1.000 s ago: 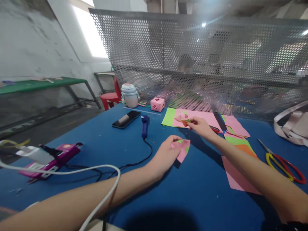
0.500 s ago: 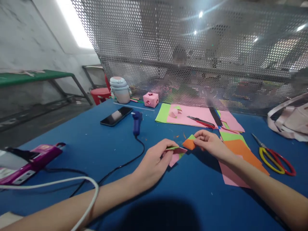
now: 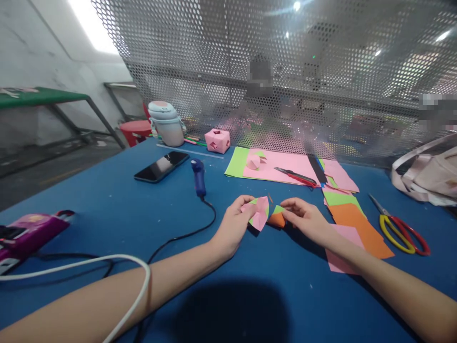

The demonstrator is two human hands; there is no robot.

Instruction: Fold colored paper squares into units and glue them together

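My left hand (image 3: 233, 224) pinches a folded pink and green paper piece (image 3: 260, 214) between thumb and fingers, its opened face turned up. Close on its right, my right hand (image 3: 303, 216) grips a small folded orange and green paper piece (image 3: 277, 217) by its right side. The two pieces sit almost edge to edge above the blue table; I cannot tell whether they touch. A stack of orange sheets (image 3: 364, 228) and a pink square sheet (image 3: 335, 262) lie by my right forearm.
A glue gun (image 3: 199, 178) with a black cord stands left of my hands, beside a phone (image 3: 162, 166). Behind are a pink paper cube (image 3: 217, 141), a jar (image 3: 169, 126) and a utility knife (image 3: 296, 176) on pink sheets. Scissors (image 3: 400, 233) lie right. A white cable (image 3: 144, 286) crosses my left forearm.
My left hand has turned the pink and green piece so its inner face shows. The orange and green piece has shifted slightly left and down in view. The camera view has shifted a little.
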